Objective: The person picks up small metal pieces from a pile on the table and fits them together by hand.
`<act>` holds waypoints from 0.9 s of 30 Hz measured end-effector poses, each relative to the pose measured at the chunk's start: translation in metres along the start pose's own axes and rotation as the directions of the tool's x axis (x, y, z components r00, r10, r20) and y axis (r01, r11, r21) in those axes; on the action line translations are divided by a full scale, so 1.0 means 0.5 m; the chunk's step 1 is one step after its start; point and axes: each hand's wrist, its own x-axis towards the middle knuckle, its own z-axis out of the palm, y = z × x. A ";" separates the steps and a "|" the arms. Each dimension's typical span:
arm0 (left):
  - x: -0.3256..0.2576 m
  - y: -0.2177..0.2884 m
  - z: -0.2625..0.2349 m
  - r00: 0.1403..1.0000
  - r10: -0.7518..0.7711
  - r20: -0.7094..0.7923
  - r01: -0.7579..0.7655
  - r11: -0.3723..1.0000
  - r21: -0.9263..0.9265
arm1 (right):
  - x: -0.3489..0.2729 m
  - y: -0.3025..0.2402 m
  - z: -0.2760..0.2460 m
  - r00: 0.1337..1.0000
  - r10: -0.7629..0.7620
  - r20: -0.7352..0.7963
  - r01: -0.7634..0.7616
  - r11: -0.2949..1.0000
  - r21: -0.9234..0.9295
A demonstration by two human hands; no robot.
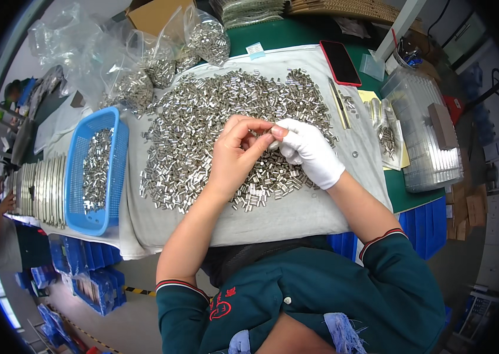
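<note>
A wide heap of small shiny metal cylinders (pixel 193 130) is spread over a pale cloth (pixel 173 231) on the table. Above the heap, my bare left hand (pixel 236 154) pinches with thumb and forefinger. Its fingertips meet those of my right hand (pixel 310 154), which wears a white glove with a bare fingertip showing. Whatever small piece sits between the fingertips is mostly hidden, likely one of the cylinders. The fingers of my right hand are curled closed under the glove.
A blue basket (pixel 121 147) holding more cylinders stands at the left, beside a row of stacked trays (pixel 43 192). Bags of cylinders (pixel 209 42) lie at the back. To the right are a phone (pixel 340 63), tweezers (pixel 339 106) and a clear plastic box (pixel 415 141). Another person's hand (pixel 6 203) shows far left.
</note>
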 end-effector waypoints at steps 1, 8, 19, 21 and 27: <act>-0.002 0.002 0.000 1.000 -0.002 0.014 0.002 1.000 0.012 | 0.002 0.002 -0.002 0.999 0.012 0.035 -0.014 0.999 0.043; 0.018 0.024 -0.064 0.987 -0.096 0.132 -0.033 0.674 0.738 | 0.031 0.027 -0.034 0.913 0.236 0.332 -0.408 0.539 0.737; 0.008 -0.005 -0.037 0.962 -0.038 0.270 -0.138 0.785 0.603 | 0.027 0.027 -0.037 0.914 0.138 0.381 -0.388 0.573 0.722; 0.013 0.003 -0.034 0.991 -0.010 0.131 -0.049 0.898 0.437 | 0.023 0.022 -0.034 0.931 0.126 0.343 -0.347 0.600 0.721; 0.010 -0.002 -0.026 0.980 -0.173 0.099 0.184 0.976 -0.117 | 0.019 0.020 -0.023 0.974 0.134 0.180 -0.209 0.835 0.509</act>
